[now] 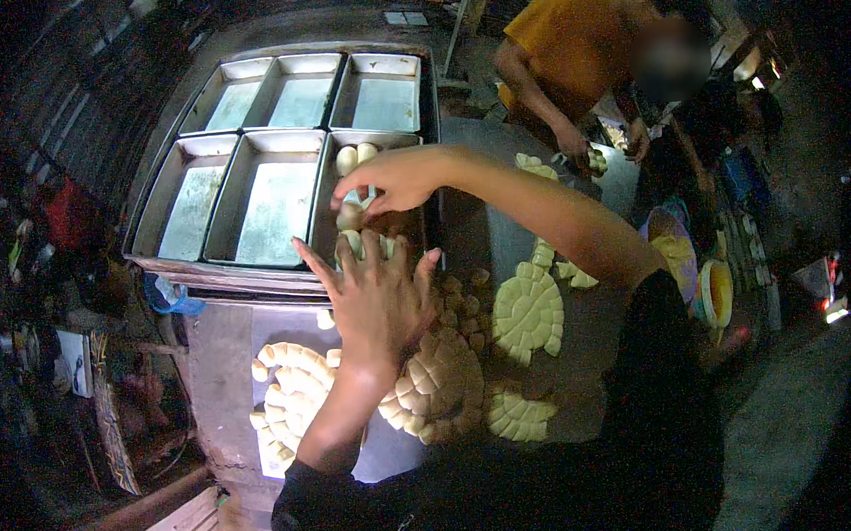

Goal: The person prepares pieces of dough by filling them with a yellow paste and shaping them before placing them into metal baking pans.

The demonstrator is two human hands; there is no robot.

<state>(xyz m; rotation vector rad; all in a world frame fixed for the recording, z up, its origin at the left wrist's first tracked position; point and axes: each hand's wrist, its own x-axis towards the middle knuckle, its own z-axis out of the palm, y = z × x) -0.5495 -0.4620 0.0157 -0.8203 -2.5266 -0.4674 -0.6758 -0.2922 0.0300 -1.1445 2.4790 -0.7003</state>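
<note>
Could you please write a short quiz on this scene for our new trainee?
1. How many metal trays stand together in two rows?
2. True or false: the co-worker's shirt is blue.
3. At which tray are both the left hand and the right hand?
A) far left
B) near middle
C) near right

Key:
1. Six.
2. False; the shirt is orange.
3. C; the near-right tray also holds pale dough pieces.
</note>
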